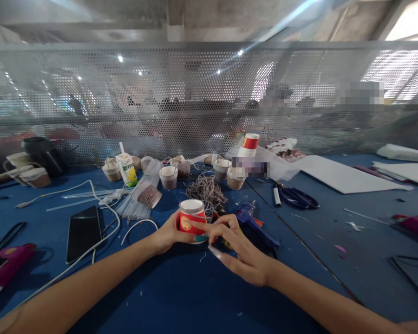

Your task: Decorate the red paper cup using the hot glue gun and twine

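The left hand wraps its fingers around a red paper cup standing upside down on the blue surface, holding it at the base. The right hand rests beside it, fingers pinched narrow against the cup's lower edge. A tangle of twine lies just behind; a blue glue gun sits near the right hand.

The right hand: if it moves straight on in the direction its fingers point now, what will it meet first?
The right hand points left and away, fingertips already at the base of the red paper cup that the left hand holds. It would likely meet that cup first, though exact depth is unclear.
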`<state>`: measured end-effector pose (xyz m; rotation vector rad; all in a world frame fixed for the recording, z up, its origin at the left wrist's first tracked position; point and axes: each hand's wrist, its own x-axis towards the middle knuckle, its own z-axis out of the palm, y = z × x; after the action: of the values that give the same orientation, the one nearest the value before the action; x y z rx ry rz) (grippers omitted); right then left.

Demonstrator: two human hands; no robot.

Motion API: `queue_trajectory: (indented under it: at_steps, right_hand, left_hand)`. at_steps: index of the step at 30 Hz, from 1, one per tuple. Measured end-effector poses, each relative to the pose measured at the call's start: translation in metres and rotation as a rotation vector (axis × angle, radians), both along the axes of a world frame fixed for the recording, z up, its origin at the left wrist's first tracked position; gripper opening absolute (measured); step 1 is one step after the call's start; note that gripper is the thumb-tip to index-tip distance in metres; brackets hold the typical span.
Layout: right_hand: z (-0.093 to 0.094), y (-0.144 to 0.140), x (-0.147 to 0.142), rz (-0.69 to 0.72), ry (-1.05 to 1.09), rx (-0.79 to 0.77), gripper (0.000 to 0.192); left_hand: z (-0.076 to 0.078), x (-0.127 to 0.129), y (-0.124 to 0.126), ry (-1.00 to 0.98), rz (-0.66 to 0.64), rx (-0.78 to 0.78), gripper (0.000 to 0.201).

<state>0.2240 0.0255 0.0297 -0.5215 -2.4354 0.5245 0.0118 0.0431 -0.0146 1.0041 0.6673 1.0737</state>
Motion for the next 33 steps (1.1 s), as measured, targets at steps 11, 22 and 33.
queue_trajectory:
  at_steps: [11, 22, 33]
  right_hand:
    - [-0.013, 0.013, 0.008, -0.139, 0.352, -0.164, 0.034]
    - [-0.016, 0.012, 0.008, -0.287, 0.644, -0.142, 0.026]
    - [-0.008, 0.007, 0.001, -0.099, 0.327, -0.27, 0.037]
  left_hand:
    - [-0.002, -0.003, 0.001, -0.055, -0.065, 0.013, 0.066]
    - [0.003, -0.002, 0.0, -0.046, -0.052, -0.014, 0.061]
    - [0.001, -0.005, 0.0, -0.065, -0.085, 0.0, 0.06]
